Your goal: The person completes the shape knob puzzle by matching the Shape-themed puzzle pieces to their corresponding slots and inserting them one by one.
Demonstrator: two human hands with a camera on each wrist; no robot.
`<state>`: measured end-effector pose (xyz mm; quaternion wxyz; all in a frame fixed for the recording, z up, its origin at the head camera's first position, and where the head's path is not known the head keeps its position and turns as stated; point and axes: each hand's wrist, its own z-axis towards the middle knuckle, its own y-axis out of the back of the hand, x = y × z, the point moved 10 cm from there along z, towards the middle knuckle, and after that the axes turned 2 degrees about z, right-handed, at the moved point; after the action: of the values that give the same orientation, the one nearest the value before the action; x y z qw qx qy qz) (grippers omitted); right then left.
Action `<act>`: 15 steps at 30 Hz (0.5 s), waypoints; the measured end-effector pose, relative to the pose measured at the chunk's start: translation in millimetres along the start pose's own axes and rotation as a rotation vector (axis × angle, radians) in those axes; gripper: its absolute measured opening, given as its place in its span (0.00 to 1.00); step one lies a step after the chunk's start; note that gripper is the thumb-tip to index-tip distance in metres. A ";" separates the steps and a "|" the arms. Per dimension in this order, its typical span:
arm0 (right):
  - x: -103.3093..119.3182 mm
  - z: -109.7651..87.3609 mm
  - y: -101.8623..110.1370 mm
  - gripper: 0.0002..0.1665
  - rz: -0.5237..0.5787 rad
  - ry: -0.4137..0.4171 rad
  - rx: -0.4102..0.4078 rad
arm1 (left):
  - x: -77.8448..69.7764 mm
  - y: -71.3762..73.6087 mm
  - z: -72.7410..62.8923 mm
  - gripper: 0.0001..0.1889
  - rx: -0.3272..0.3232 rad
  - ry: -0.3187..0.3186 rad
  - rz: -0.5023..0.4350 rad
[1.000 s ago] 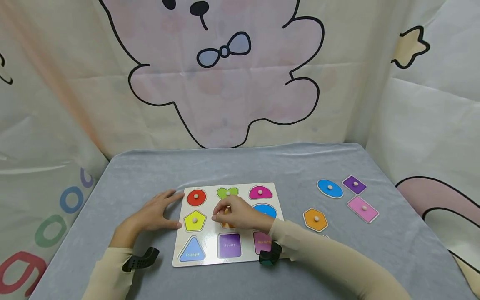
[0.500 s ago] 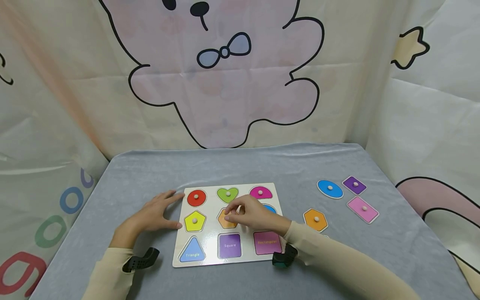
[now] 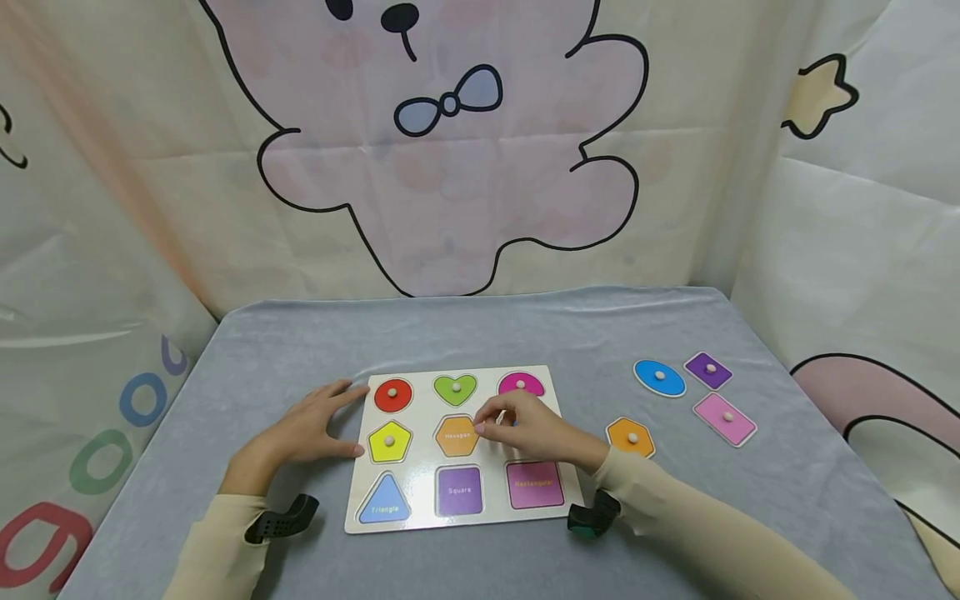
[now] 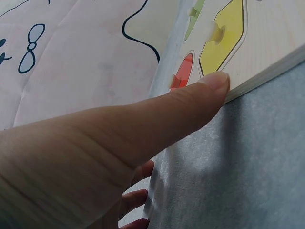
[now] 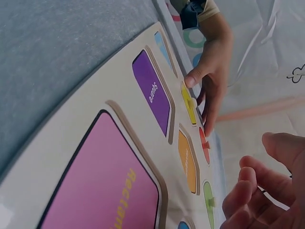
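Observation:
A wooden shape-puzzle board (image 3: 412, 517) lies on the grey cloth. Seated in it are knobbed red circle (image 3: 393, 395), green heart (image 3: 454, 388), magenta semicircle (image 3: 521, 384) and yellow pentagon (image 3: 389, 442) pieces. Bare recesses show for the triangle (image 3: 385, 500), square (image 3: 460, 490), rectangle (image 3: 534, 484) and hexagon (image 3: 456, 436). My left hand (image 3: 307, 429) rests at the board's left edge, its thumb (image 4: 214, 86) touching the side. Above the board's right half, my right hand (image 3: 528, 429) holds nothing; its fingers bend loosely, apart from the thumb, and partly cover the blue oval recess.
Loose knobbed pieces lie to the right of the board: an orange hexagon (image 3: 630, 438), a blue oval (image 3: 660, 378), a purple piece (image 3: 708, 371) and a pink rectangle (image 3: 725, 419). A printed curtain (image 3: 450, 208) hangs behind the table.
My right hand has moved rightward from over the hexagon recess, uncovering it along with the heart and the rectangle recess. The left hand stays where it was.

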<state>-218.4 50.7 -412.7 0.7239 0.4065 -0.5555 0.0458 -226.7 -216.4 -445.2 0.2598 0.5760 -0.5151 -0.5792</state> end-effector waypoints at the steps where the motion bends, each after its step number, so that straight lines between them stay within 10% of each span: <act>1: -1.2 -0.5 1.1 0.10 0.002 0.000 -0.001 | 0.1 -0.1 0.3 0.51 0.000 0.000 0.000; 15: -8.8 -11.5 26.9 0.11 0.018 -0.019 -0.039 | -0.6 1.1 0.4 0.51 -0.003 -0.006 0.005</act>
<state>-226.8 79.3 -406.3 0.7260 0.3879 -0.5666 0.0377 -227.3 -216.1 -444.0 0.2605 0.5726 -0.5164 -0.5810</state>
